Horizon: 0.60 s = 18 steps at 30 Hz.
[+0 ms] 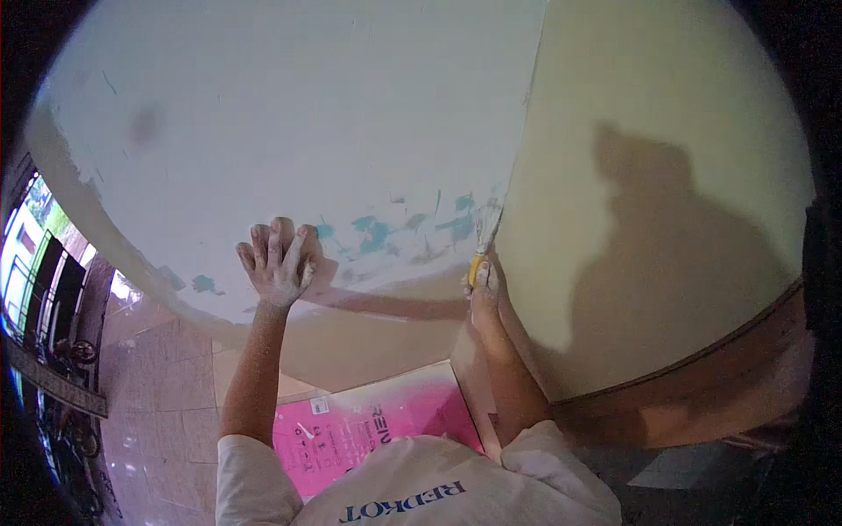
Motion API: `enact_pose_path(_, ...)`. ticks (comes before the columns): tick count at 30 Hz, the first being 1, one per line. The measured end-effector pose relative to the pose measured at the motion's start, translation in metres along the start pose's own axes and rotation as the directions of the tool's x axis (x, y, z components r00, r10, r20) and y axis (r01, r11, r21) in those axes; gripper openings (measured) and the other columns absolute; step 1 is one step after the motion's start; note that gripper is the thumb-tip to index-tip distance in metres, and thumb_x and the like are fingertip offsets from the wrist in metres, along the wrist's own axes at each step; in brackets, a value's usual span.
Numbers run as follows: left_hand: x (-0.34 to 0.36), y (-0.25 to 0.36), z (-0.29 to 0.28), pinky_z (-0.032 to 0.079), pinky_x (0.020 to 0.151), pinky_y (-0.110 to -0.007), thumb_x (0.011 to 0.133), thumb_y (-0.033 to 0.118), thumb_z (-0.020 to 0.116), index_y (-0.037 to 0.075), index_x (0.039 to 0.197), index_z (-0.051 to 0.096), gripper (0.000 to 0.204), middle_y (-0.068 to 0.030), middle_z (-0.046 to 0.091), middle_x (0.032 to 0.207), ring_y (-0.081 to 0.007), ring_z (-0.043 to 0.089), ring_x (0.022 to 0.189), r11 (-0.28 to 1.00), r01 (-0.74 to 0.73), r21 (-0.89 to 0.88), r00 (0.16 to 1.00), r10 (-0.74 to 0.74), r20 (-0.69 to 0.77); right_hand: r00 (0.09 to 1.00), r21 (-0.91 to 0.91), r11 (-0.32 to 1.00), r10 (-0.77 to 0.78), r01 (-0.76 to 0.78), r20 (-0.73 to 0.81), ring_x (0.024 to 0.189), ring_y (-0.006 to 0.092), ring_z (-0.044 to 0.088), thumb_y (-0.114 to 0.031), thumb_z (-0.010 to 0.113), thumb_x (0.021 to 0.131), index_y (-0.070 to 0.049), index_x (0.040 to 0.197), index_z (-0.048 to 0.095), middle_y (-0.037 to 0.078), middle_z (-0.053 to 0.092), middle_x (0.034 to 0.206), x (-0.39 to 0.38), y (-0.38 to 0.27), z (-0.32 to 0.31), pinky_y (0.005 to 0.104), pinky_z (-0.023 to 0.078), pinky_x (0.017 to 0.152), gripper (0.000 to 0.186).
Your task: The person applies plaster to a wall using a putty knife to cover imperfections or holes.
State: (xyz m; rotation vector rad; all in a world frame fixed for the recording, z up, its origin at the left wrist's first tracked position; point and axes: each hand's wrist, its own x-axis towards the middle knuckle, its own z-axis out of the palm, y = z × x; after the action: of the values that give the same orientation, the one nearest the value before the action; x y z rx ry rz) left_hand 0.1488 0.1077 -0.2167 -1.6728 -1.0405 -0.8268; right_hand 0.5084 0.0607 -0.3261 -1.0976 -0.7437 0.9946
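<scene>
My left hand (pixel 281 267) lies against the white wall (pixel 307 114) with its fingers spread, whitish dust on the skin, and holds nothing. Over at the wall corner, my right hand (pixel 487 287) is closed around the yellow handle of a putty knife (pixel 487 230). Its blade points up along the corner and is smeared with pale filler; whether the edge touches the wall I cannot tell. Between my hands, the lower part of the wall shows teal and grey patches (pixel 372 235) amid uneven white coating.
A cream wall (pixel 570 140) meets the white one on the right and carries my shadow. Below my arms lies a pink and white printed panel or box (pixel 351 430). Tiled floor (pixel 167 403) stretches left toward a bright opening with dark bars (pixel 44 289).
</scene>
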Motion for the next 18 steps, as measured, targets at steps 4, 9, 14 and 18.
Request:
enact_pose_path(4, -0.007, 0.005, 0.002, -0.002, 0.107, -0.060, 0.085, 0.052, 0.044, 0.024, 0.128, 0.053, 0.052, -0.0143, 0.027, 0.147, -0.0372, 0.015, 0.138, 0.998, -0.001, -0.056, 1.000, 0.002, 0.019, 0.999, 0.137, 0.990, -0.028, 0.030, -0.017, 0.055, 0.0081, 0.047, -0.029, 0.036, 0.098, -0.010, 0.111, 0.047, 0.001, 0.050, 0.073, -0.006, -0.018, 0.005, 0.0211, 0.037, 0.047, 0.026)
enact_pose_path(9, -0.041, 0.027, 0.015, -0.002, 0.107, -0.060, 0.076, 0.059, 0.059, 0.026, 0.127, 0.053, 0.061, -0.0143, 0.025, 0.148, -0.0386, 0.006, 0.139, 0.996, -0.053, -0.072, 0.998, 0.056, 0.032, 0.993, -0.200, 0.975, 0.109, -0.100, 0.035, 0.054, 0.0074, 0.044, -0.031, 0.042, 0.095, -0.010, 0.115, 0.048, -0.001, 0.048, 0.074, -0.003, 0.040, -0.021, 0.0214, 0.035, 0.045, 0.029)
enact_pose_path(14, -0.064, 0.033, 0.016, -0.002, 0.107, -0.061, 0.074, 0.062, 0.060, 0.028, 0.129, 0.051, 0.066, -0.0146, 0.022, 0.149, -0.0392, 0.006, 0.139, 0.993, -0.106, -0.048, 0.994, 0.107, 0.037, 0.992, -0.314, 0.945, 0.114, -0.091, 0.058, 0.056, 0.0074, 0.043, -0.034, 0.044, 0.094, -0.010, 0.112, 0.049, -0.002, 0.046, 0.070, -0.028, 0.089, -0.053, 0.0212, 0.035, 0.048, 0.030)
enact_pose_path(18, -0.075, 0.030, 0.020, -0.007, 0.106, -0.062, 0.072, 0.067, 0.058, 0.036, 0.132, 0.046, 0.069, -0.0087, 0.018, 0.151, -0.0359, 0.004, 0.140, 0.997, -0.056, -0.062, 0.995, 0.061, 0.076, 0.983, -0.284, 0.947, 0.172, -0.149, 0.058, 0.065, 0.0078, 0.044, -0.031, 0.049, 0.093, -0.007, 0.128, 0.042, -0.001, 0.050, 0.082, 0.005, 0.093, -0.051, 0.0230, 0.040, 0.058, 0.043)
